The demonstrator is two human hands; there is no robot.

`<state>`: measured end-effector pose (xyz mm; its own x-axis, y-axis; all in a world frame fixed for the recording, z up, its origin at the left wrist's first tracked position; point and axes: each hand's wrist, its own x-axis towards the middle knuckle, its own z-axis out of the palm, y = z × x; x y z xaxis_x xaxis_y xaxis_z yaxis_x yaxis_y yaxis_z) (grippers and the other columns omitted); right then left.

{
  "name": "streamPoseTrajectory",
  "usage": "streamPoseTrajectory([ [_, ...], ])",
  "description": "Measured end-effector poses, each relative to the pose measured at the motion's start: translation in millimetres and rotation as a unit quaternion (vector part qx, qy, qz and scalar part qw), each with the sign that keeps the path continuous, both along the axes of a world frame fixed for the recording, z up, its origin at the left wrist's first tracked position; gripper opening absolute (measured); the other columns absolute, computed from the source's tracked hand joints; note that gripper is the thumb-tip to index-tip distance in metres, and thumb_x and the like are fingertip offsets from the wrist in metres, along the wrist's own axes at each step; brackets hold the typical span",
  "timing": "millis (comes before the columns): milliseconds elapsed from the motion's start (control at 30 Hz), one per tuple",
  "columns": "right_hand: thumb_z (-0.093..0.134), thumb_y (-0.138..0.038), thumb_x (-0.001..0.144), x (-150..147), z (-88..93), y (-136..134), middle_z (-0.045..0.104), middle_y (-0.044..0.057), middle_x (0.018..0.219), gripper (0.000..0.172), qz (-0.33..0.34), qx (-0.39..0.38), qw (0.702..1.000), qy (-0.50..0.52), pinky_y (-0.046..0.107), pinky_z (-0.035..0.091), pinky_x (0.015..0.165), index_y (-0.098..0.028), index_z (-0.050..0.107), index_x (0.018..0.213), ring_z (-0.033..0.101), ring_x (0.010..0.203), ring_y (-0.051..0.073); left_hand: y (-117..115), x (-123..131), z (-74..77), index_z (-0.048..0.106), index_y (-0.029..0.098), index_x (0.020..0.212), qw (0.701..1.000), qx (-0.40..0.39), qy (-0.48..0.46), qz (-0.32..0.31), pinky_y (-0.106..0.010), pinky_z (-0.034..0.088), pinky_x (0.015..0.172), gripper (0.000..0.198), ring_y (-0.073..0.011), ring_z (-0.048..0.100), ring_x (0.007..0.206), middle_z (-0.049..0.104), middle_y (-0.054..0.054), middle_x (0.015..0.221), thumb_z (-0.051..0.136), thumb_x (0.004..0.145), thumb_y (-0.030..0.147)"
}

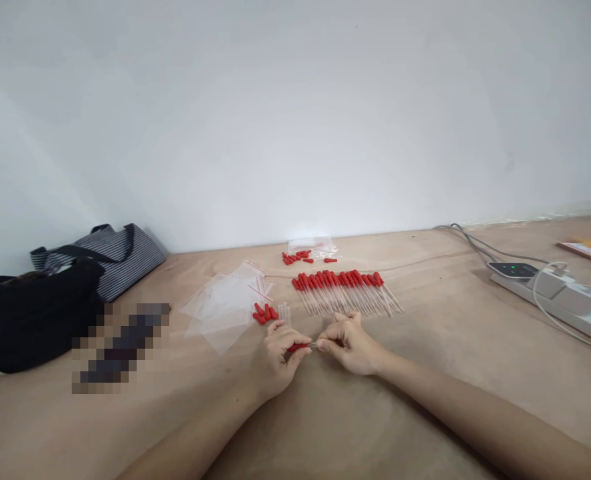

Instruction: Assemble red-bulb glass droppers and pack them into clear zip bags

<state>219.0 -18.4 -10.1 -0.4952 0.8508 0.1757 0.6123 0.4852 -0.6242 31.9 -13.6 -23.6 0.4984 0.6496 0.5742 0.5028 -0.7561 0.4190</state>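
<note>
Nearest, above the tabletop, a red bulb is held between the thumb and fingers of the left hand, while a slim clear tube is pinched by the closely gathered fingers of the right hand; the two pieces meet between the hands, though how deeply the tube is seated cannot be told at this size. Both should prove light. The bulb is likely soft and springy, best gripped around its neck; the tube, probably stiff, smooth and breakable, is best taken close to the bulb, so that little bending is put on it. Just beyond the left hand, loose red bulbs and bare clear tubes are placed side by side, with flat clear bags spread to their left. Beyond the right hand, red-topped droppers are laid in a row, bulbs at the far end. Farther still, more red bulbs are scattered near the white wall.
</note>
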Motion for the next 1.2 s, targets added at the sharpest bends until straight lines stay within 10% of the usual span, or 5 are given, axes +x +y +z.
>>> streamPoseTrajectory([
  [300,0.04,-0.035,0.085,-3.9,-5.5,3.0,0.056,-0.004,0.058,0.032,-0.03,-0.048,0.998,0.04,0.039,0.02,0.083,-0.02,0.061,0.066,0.046,0.077,0.015,4.1,-1.5,1.6,0.06,0.021,0.087,1.0,0.026,0.011,0.012,-0.039,0.031,0.087,0.012,-0.015,0.061,0.071,0.068,-0.001,0.075,0.049,0.082,0.024],
  [667,0.042,-0.023,0.084,0.3,-5.1,-5.9,0.062,0.0,0.066,0.022,-0.04,0.112,0.993,-0.001,0.035,0.018,0.077,-0.02,0.061,0.073,0.046,0.074,0.015,6.8,-6.1,2.4,0.06,0.021,0.079,0.999,-0.02,0.004,0.032,-0.037,0.038,0.081,0.01,-0.0155,0.061,0.067,0.067,0.0,0.071,0.051,0.08,0.025],
  [967,0.044,-0.023,0.083,-1.9,1.6,-6.8,0.061,-0.001,0.065,0.022,-0.015,0.096,0.993,-0.062,0.034,0.017,0.075,-0.019,0.06,0.068,0.044,0.075,0.014,9.8,-8.7,3.3,0.061,0.021,0.085,0.999,-0.033,0.013,0.021,-0.036,0.039,0.079,0.012,-0.0165,0.06,0.071,0.067,-0.001,0.075,0.053,0.078,0.027],
  [1200,0.041,-0.031,0.083,-26.4,10.6,18.2,0.063,0.002,0.064,0.031,-0.16,0.056,0.979,-0.11,0.033,0.017,0.071,-0.02,0.063,0.064,0.048,0.078,0.018,38.1,-54.8,17.5,0.061,0.022,0.085,0.982,0.022,0.037,0.183,-0.038,0.036,0.08,0.017,-0.0209,0.055,0.086,0.063,-0.004,0.088,0.046,0.08,0.029],
])
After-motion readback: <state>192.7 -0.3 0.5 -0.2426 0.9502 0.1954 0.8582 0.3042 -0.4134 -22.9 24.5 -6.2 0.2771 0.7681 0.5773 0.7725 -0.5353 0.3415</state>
